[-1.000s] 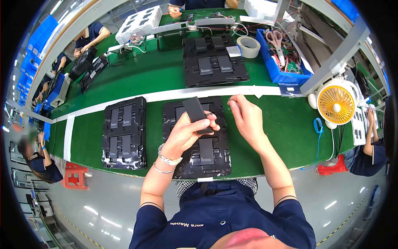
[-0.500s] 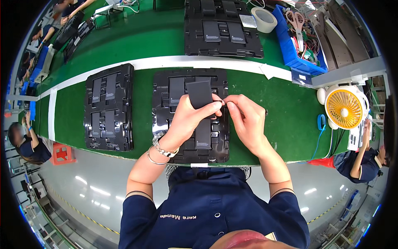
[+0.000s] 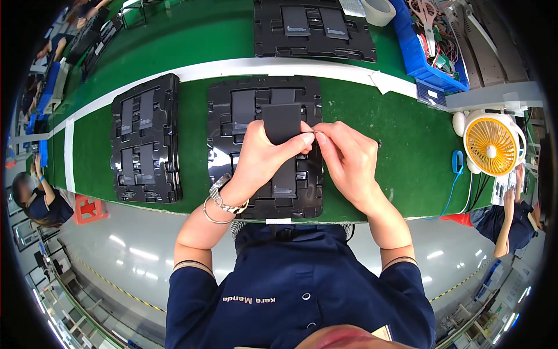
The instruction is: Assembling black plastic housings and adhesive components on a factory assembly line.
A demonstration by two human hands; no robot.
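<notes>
Head camera: wide fisheye, head-worn, above the near edge of the table (image 3: 415, 174); facing steeply down and across the table; near range, hands (image 3: 350, 158) below it.

A yellow-and-white fan (image 3: 492, 152) stands at the right of the frame, a blue band (image 3: 458, 157) just to its left. At upper right, a blue bin (image 3: 443, 80) holds scissors (image 3: 430, 39) and wires, beside a tape roll (image 3: 381, 17). A red stool (image 3: 87, 209) shows at left, near a seated co-worker (image 3: 51, 200).

Tray (image 3: 314, 200) – glossy plastic (held block (image 3: 282, 121): matt)
</notes>
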